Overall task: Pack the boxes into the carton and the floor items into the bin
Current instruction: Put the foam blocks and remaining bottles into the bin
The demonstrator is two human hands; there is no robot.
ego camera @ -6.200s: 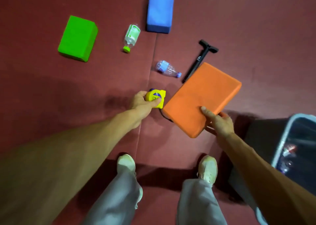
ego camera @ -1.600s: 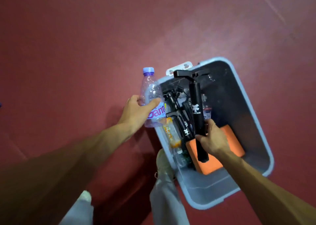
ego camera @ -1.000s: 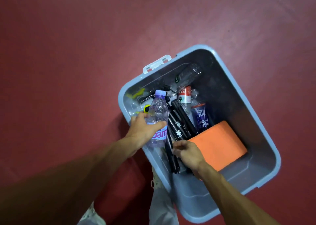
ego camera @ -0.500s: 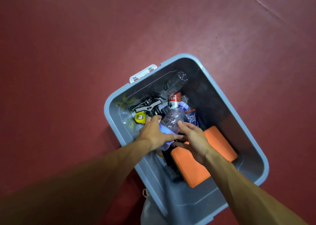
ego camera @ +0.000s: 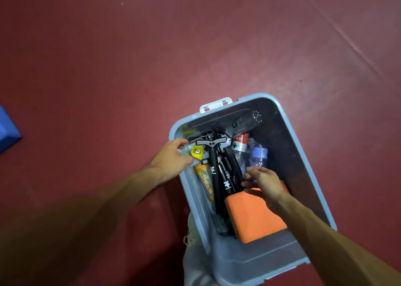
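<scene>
Both forearms are bare from the lower frame edges up to the wrists, with no sleeve, watch or band showing on either. The left hand (ego camera: 171, 157) and the right hand (ego camera: 263, 182) are bare too, without gloves or rings. At the bottom edge a fold of pale grey trouser cloth (ego camera: 195, 261) shows, creased and loose.

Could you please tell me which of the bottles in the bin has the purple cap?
It is the clear bottle just beyond the right hand; the red-labelled bottle and orange bottle show no purple cap.
</scene>
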